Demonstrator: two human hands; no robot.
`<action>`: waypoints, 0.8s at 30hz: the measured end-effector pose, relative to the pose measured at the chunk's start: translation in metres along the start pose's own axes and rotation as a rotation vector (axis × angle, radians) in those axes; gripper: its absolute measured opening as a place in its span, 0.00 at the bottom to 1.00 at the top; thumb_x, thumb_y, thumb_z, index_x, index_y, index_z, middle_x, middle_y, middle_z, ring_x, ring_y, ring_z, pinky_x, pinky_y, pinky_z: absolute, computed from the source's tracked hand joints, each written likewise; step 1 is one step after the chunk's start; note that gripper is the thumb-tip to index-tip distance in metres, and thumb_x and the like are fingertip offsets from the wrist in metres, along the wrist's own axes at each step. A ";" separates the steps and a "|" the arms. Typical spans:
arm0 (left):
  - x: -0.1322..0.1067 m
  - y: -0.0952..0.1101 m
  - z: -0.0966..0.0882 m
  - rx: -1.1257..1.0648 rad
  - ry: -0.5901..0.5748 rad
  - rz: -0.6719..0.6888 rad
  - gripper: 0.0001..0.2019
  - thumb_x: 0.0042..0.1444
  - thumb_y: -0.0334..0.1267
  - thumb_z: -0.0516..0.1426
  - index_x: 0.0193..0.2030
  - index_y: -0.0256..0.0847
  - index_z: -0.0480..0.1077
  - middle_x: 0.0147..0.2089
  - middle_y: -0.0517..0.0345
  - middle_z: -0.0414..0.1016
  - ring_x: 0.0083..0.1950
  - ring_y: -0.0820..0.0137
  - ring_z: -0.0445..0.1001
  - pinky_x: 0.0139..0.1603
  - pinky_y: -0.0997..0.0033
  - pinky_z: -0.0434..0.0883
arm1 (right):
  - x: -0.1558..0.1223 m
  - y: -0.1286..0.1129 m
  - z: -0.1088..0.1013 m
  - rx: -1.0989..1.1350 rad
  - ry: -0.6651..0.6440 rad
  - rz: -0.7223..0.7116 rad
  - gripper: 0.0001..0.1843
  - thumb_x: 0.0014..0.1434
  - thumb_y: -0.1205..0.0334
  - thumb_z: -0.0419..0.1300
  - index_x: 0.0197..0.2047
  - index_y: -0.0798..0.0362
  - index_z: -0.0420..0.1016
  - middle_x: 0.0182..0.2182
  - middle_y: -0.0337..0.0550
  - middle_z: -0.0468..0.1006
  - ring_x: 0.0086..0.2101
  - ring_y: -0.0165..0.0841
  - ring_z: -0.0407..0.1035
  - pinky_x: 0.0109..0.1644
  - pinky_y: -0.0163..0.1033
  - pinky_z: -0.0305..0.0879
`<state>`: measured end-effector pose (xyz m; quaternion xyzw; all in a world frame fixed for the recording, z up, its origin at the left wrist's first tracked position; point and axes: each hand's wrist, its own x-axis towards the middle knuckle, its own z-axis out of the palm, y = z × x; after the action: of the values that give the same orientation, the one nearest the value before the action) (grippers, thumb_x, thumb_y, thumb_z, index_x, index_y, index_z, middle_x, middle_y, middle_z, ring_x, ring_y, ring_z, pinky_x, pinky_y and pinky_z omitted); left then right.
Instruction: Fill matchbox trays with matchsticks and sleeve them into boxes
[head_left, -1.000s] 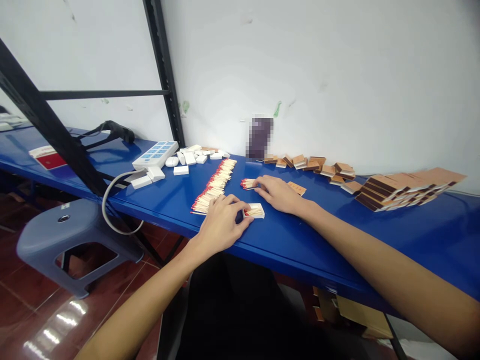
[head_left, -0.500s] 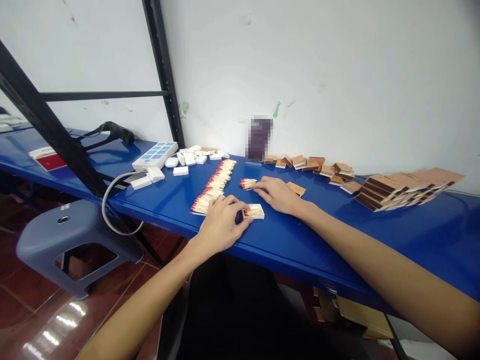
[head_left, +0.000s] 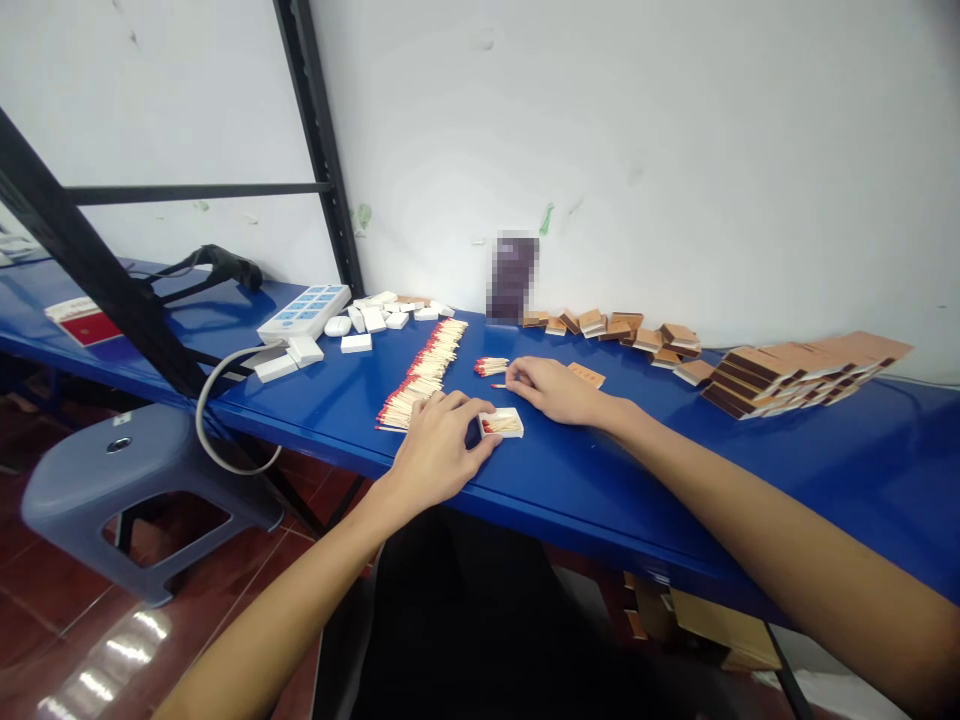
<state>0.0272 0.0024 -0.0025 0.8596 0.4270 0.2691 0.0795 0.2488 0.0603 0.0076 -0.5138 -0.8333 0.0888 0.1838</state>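
My left hand (head_left: 439,440) grips the left end of a white matchbox tray (head_left: 513,420) between thumb and fingers, holding it on the table. Some red-tipped matches lie inside that tray. In a pinch, my right hand (head_left: 553,388) has a single match (head_left: 497,386), its red head pointing left, just beyond the tray. A small pile of matches (head_left: 491,367) lies right behind it. To the left stretches a long slanting row of matches (head_left: 426,372), heads leftward. Beside my right hand is a flat orange-brown matchbox sleeve (head_left: 588,374), partly hidden.
White trays (head_left: 356,343) lie scattered near a white power strip (head_left: 306,312) with a hanging cable. Brown matchboxes (head_left: 649,340) line the wall, and a stack of matchboxes (head_left: 795,375) stands at right. A dark shelf post (head_left: 97,250) and a stool (head_left: 127,470) are left.
My right hand has drawn back slightly from the small pile, and a single match now shows apart at its fingertips. My left hand keeps its hold on the tray.
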 end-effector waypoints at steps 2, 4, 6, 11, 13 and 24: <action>0.000 0.000 0.000 -0.002 0.008 -0.001 0.14 0.62 0.44 0.59 0.53 0.46 0.70 0.46 0.57 0.75 0.51 0.59 0.70 0.56 0.55 0.62 | -0.003 -0.002 -0.001 -0.021 -0.005 -0.010 0.10 0.67 0.60 0.49 0.36 0.51 0.68 0.36 0.46 0.74 0.36 0.37 0.67 0.40 0.42 0.60; -0.001 0.000 -0.001 -0.014 0.016 -0.009 0.15 0.61 0.43 0.59 0.54 0.46 0.67 0.44 0.58 0.75 0.50 0.60 0.70 0.55 0.55 0.62 | -0.006 -0.004 -0.002 -0.017 0.001 -0.018 0.10 0.67 0.60 0.48 0.37 0.51 0.67 0.38 0.47 0.74 0.38 0.38 0.67 0.42 0.43 0.61; -0.001 0.000 -0.001 -0.024 0.021 -0.022 0.17 0.61 0.43 0.59 0.55 0.46 0.65 0.43 0.59 0.75 0.49 0.60 0.70 0.55 0.55 0.62 | -0.010 -0.005 -0.003 0.008 0.010 -0.025 0.11 0.68 0.58 0.48 0.38 0.51 0.67 0.38 0.47 0.74 0.39 0.38 0.68 0.43 0.43 0.62; -0.001 0.001 -0.001 -0.032 0.017 -0.028 0.17 0.61 0.43 0.59 0.55 0.46 0.64 0.43 0.59 0.75 0.50 0.59 0.70 0.55 0.55 0.62 | -0.013 -0.004 -0.004 -0.012 0.007 -0.012 0.12 0.68 0.53 0.50 0.45 0.51 0.67 0.44 0.49 0.75 0.43 0.41 0.69 0.45 0.45 0.63; 0.000 0.001 -0.001 -0.030 0.011 -0.030 0.16 0.61 0.43 0.59 0.55 0.46 0.64 0.43 0.59 0.75 0.50 0.59 0.70 0.56 0.55 0.61 | -0.012 -0.004 -0.004 -0.029 -0.030 -0.004 0.10 0.68 0.55 0.50 0.44 0.51 0.67 0.43 0.49 0.75 0.44 0.41 0.69 0.46 0.46 0.63; 0.000 0.001 -0.001 -0.031 0.018 -0.045 0.20 0.61 0.43 0.58 0.58 0.46 0.62 0.43 0.58 0.75 0.50 0.59 0.70 0.56 0.54 0.61 | -0.021 -0.021 -0.011 0.012 0.008 -0.058 0.11 0.70 0.59 0.44 0.39 0.50 0.65 0.39 0.47 0.76 0.37 0.38 0.69 0.41 0.43 0.62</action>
<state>0.0274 0.0012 -0.0011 0.8459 0.4429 0.2816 0.0948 0.2444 0.0317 0.0203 -0.4885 -0.8466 0.0865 0.1929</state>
